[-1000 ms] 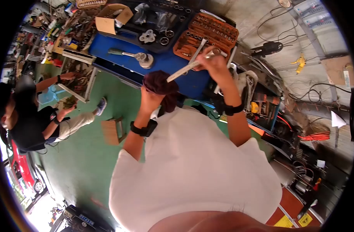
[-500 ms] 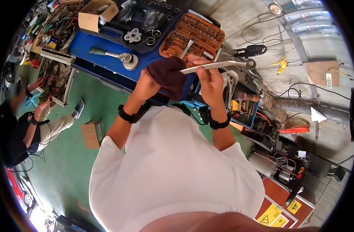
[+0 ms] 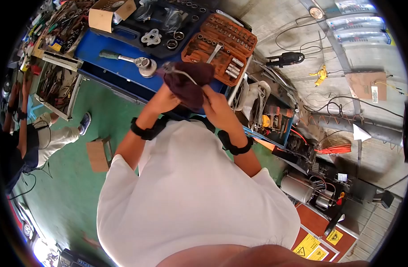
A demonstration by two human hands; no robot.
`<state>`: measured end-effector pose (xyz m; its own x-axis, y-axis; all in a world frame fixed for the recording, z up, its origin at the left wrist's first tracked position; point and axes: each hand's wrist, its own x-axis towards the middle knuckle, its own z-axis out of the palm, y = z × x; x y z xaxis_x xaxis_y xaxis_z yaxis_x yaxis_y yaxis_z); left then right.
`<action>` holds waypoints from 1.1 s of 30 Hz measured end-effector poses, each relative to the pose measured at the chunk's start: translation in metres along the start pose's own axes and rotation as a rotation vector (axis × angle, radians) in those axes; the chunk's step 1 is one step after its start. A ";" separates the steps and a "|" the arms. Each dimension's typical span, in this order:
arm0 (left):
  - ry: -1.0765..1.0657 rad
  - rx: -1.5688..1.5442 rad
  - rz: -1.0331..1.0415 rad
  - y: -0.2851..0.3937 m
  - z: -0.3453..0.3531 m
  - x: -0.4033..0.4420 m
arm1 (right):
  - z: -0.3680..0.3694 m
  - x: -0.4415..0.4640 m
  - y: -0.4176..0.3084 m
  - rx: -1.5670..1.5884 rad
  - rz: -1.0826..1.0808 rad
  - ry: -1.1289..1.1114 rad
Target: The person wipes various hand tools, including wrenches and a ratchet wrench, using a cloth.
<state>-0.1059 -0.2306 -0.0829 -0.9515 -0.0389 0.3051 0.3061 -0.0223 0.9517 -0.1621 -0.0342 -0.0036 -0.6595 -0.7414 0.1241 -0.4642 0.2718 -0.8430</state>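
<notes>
My left hand (image 3: 166, 100) is closed on a dark maroon cloth (image 3: 188, 91), which bunches up above the fingers. A metal wrench (image 3: 184, 73) lies across the cloth, its ring end toward the upper left and partly blurred. My right hand (image 3: 218, 109) is closed at the cloth's right side, around the lower end of the wrench; its fingertips are partly hidden. Beyond the hands, a ratchet with a green handle (image 3: 109, 54) rests on the blue bench top (image 3: 90, 49). An orange socket case (image 3: 197, 55) lies open behind the cloth.
A black tool case (image 3: 123, 33) holds several sockets, beside a cardboard box (image 3: 101, 20). To the right stands a blue-edged tray (image 3: 275, 141) of tools. At the left, another person (image 3: 23, 138) stands by an open drawer (image 3: 61, 91). A small box (image 3: 98, 155) sits on the floor.
The wrench has turned round: its ring end pointed right and now points to the upper left over the cloth. My right hand has moved left and down, close to my left hand.
</notes>
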 end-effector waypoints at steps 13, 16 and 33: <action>0.619 -0.058 0.083 0.022 0.020 0.016 | 0.006 -0.010 -0.019 0.158 0.348 -0.197; 0.675 -0.180 0.013 0.031 0.015 0.018 | 0.003 -0.014 -0.021 0.088 0.275 -0.167; 0.864 -0.761 -0.408 -0.001 -0.023 0.023 | -0.001 -0.035 0.020 0.055 0.256 0.153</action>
<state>-0.1273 -0.2540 -0.0779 -0.7373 -0.5374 -0.4094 0.2054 -0.7556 0.6220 -0.1491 -0.0020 -0.0242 -0.8344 -0.5507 -0.0222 -0.2413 0.4012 -0.8837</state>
